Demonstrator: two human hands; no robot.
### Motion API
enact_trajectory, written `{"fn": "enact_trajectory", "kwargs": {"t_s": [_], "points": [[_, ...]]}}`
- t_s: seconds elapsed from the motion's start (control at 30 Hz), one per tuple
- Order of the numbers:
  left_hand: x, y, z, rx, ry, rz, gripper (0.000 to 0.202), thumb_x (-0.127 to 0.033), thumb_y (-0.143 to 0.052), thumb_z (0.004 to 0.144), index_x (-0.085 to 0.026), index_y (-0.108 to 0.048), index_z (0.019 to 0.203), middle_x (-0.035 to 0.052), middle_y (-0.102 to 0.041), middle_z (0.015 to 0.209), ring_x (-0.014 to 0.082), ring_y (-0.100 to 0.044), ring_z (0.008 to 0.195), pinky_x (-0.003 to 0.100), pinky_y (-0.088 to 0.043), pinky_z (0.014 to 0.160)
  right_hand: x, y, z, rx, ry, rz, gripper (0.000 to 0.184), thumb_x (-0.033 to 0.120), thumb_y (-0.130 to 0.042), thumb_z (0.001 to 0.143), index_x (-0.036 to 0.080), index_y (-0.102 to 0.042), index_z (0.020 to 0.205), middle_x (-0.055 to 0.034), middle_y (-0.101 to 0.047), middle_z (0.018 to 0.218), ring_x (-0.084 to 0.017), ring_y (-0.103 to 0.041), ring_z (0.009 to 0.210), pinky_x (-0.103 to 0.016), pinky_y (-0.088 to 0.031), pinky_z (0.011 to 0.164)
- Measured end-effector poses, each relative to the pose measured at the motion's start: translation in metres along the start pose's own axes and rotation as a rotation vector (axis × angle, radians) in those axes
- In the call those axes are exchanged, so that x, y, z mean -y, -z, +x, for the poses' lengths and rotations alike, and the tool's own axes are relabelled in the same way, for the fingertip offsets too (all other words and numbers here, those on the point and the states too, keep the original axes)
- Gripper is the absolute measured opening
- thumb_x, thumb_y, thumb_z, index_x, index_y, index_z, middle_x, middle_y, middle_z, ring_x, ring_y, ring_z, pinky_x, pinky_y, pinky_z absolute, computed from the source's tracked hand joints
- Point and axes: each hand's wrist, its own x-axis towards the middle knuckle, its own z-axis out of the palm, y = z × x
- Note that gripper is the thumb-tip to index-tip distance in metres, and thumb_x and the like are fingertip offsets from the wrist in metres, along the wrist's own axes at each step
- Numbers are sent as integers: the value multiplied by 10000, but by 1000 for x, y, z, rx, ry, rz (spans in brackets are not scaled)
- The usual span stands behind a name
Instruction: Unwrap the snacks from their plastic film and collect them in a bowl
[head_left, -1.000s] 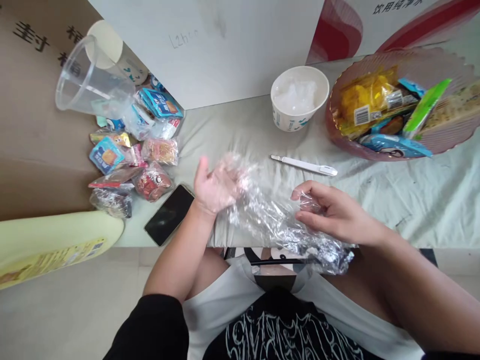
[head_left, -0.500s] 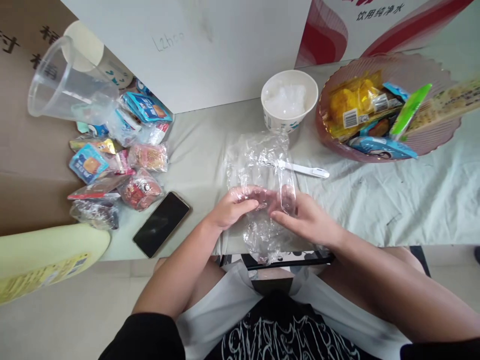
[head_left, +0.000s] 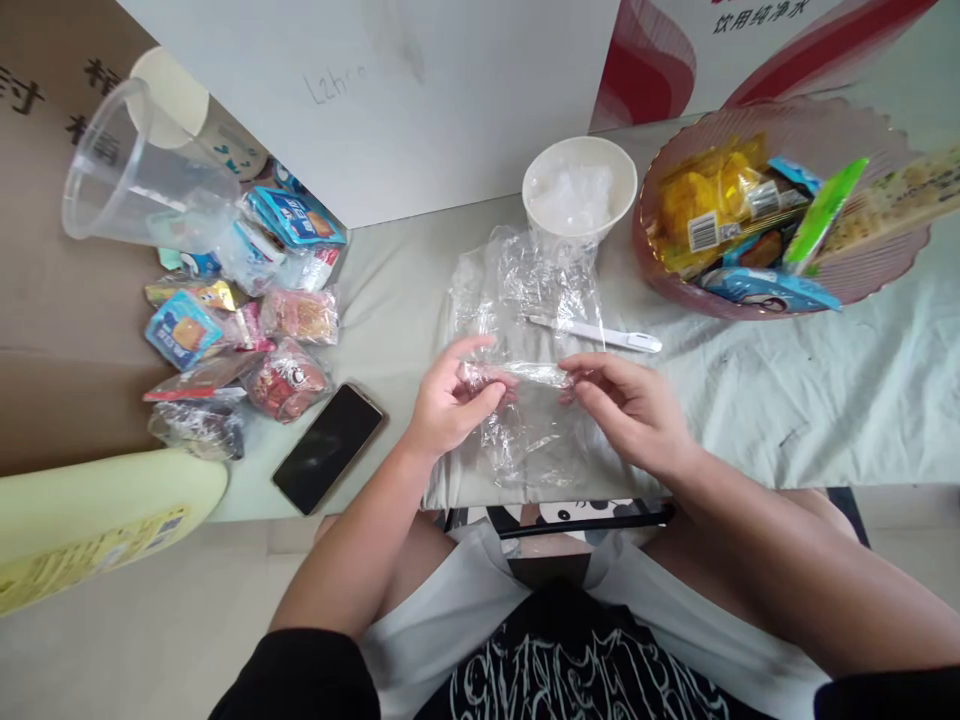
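Crinkled clear plastic film (head_left: 525, 440) stretches between my hands above the cloth-covered table. My left hand (head_left: 454, 395) pinches its left side between thumb and fingers. At its right side, my right hand (head_left: 626, 405) grips the film with thumb and fingertips. Where the hands hold it, the film gathers into a narrow, shiny fold. More clear film spreads flat toward a white paper cup (head_left: 577, 195), which holds whitish, translucent crumpled material. Just beyond my right hand lies a slim white utility knife (head_left: 600, 334), partly over the film.
On the right, a pink scalloped bowl (head_left: 892, 250) holds several snack packets. To the left lie a phone (head_left: 328, 448), wrapped snacks (head_left: 289, 380), a clear plastic cup (head_left: 112, 190) and a yellow container (head_left: 112, 510). A white box (head_left: 465, 110) stands behind.
My hands have moved slightly apart and drawn the film into a taut fold between them. The knife is now less covered, and the film lies flatter near the cup.
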Motion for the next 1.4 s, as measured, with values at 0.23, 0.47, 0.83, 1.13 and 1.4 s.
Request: {"fn": "enact_trajectory", "kwargs": {"t_s": [0.23,0.47,0.83,1.13,1.4], "points": [[-5,6,1,-2,-311,400,301,-273,-788,778,-221,-760,1073,22,-704,779,157,-672,703,300,-575,667,-10,4,5,-10,143,-233,334,232,-615,894,223,-670,1223,-13,-681,794,-171,-633,699,-338,-561,698],[-3,9,3,-125,-556,751,157,-277,-651,852,-221,-773,771,71,-567,868,191,-592,806,359,-523,685,-9,1,3,-171,357,-473,113,301,-643,890,260,-709,807,-72,-626,943,-236,-629,891,-419,-531,779],[-12,7,-8,155,-64,-98,417,-462,-704,863,-199,-523,596,-13,-596,547,131,-593,483,276,-528,497,2,1,-2,234,-152,396,295,461,-586,973,241,-508,793,55,-569,556,-105,-525,464,-257,-458,491],[-8,-2,3,-12,67,-441,496,-420,-920,649,-231,-548,916,-44,-705,706,137,-695,611,259,-578,617,-1,-3,5,289,-296,321,264,433,-714,843,209,-586,786,-7,-587,729,-152,-569,688,-314,-487,639],[-5,1,-1,201,251,-138,238,-365,-803,796,-163,-694,859,44,-764,783,175,-737,725,285,-591,697,-2,1,3,246,-216,133,175,376,-614,878,213,-560,907,43,-584,613,-118,-515,563,-276,-406,551]]}}
